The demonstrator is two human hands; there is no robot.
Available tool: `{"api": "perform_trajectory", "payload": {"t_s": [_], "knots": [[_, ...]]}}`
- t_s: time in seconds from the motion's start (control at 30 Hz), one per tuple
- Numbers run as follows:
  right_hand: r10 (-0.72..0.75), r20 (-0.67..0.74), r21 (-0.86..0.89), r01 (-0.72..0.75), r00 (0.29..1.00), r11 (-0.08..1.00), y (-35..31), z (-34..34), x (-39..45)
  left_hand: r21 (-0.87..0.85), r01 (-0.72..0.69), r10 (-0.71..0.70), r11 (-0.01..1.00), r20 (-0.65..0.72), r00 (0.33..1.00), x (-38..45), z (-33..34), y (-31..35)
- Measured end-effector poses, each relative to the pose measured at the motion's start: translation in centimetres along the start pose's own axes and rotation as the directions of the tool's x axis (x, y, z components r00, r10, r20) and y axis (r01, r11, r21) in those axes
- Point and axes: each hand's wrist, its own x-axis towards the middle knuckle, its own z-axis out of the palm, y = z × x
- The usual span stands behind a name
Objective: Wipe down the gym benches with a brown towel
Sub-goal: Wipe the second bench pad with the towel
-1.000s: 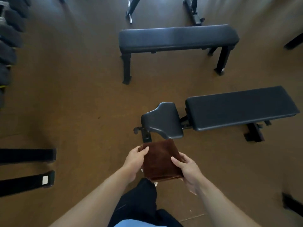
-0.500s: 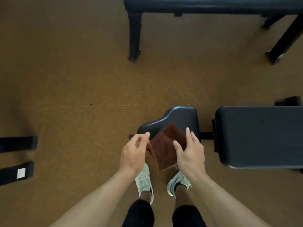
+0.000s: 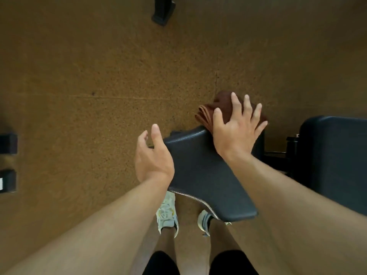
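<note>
Since a second ago the towel [image 3: 222, 108] left the left grip [image 3: 153, 155], now loose and empty; right grip [image 3: 236, 128], fingers spread, presses it flat on the desk [image 3: 198, 171] pad's far edge, folds facing left.

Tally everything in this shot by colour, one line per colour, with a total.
Brown: 1, the towel under the right hand.
Black pads: 2, the seat pad and the long pad of the bench.
Black frame pieces on the floor: 3, one foot at top, two at the left edge.
White: 2 shoes.
Total: 8.
</note>
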Motion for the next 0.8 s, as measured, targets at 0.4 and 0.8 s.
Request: {"api": "perform_trajectory", "payload": {"t_s": [0.4,0.8], "knots": [[-0.109,0.038,0.085,0.105,0.993,0.991,1.0,2.6,-9.7,0.087,-0.105,0.112,0.991,-0.081,0.990,-0.3,0.5,-0.1],[-0.459,0.477,-0.345,0.640,0.750,0.687,-4.4,-2.4,4.0,0.018,-0.145,0.146,0.989,-0.190,0.971,-0.6,0.7,-0.1]]}}
